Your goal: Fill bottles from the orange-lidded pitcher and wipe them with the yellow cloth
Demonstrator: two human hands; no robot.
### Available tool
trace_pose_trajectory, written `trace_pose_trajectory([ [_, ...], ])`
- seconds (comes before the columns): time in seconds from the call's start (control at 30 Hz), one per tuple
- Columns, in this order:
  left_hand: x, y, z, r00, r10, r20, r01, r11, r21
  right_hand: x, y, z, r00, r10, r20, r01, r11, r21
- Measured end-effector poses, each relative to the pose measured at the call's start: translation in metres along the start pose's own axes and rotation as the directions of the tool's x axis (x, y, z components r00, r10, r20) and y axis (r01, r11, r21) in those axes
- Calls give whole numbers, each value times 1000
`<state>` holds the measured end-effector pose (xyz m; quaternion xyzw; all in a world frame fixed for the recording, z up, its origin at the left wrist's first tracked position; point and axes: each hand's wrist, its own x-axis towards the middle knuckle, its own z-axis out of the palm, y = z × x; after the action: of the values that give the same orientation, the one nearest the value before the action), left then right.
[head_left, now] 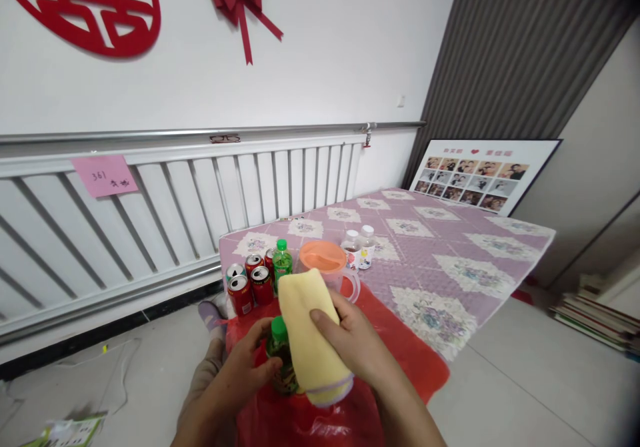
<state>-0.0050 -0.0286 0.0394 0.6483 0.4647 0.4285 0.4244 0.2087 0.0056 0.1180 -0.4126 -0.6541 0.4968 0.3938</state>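
My right hand (350,334) grips a folded yellow cloth (313,334), thumb on top and fingers behind it. My left hand (250,367) curves around the left side of a green-capped bottle (281,357), which stands on red plastic sheeting (405,347). The cloth hides the bottle's right side. Beyond my hands are several opened cans (241,295), another green-capped bottle (283,262), a clear pitcher with an orange lid (323,256) and two small white-capped bottles (367,247).
The table has a purple patterned cover (415,227). A white radiator (200,200) runs along the wall behind its far edge. A photo board (470,174) leans at the back right. One foot (211,314) shows at the table's left side.
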Motion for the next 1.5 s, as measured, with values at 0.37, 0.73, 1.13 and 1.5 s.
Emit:
trace_pose_trajectory([
  [0.37,-3,11,2,997,-20,-79,22,999,25,18,-29,10,987,-110,120,147,914,-378],
  [0.73,-1,3,0,1000,2,-28,-3,1000,-18,29,72,6,975,216,51,-218,976,28],
  [1.13,-1,-5,1,1000,-5,-17,4,999,-45,-1,107,8,974,225,35,-213,955,-206],
  [1.5,-3,1,10,987,-38,-156,41,999,15,-15,83,11,985,128,-118,-138,987,-85],
])
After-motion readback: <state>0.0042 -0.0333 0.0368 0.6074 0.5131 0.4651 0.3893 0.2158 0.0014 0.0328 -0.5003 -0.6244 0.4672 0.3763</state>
